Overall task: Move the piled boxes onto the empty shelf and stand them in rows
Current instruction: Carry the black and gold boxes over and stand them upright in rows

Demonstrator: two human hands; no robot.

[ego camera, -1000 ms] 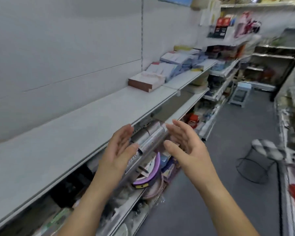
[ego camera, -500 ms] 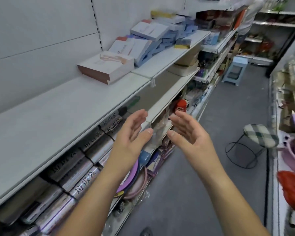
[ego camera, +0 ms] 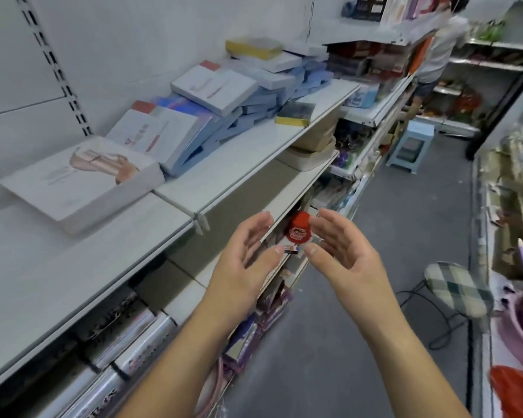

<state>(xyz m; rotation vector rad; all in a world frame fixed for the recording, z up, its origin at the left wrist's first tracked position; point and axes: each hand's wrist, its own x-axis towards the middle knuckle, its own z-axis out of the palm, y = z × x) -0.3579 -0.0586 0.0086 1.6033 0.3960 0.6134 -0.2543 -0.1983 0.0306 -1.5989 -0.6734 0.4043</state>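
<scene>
Left hand [ego camera: 245,263] and right hand [ego camera: 341,251] hover empty, fingers loosely spread, palms facing; the pile of flat white and blue cardboard boxes [ego camera: 212,95] lies on the white shelf [ego camera: 254,152] ahead-left, nearer the left hand.

Bare throughout — left hand [ego camera: 245,267] and right hand [ego camera: 341,257], wrists bare too. Forearms uncovered all the way to the near frame edge, one at lower left, one at lower right. Thumbnails short, plain, trimmed. Fingers slender — fine skin detail blurred, can't tell more.
</scene>
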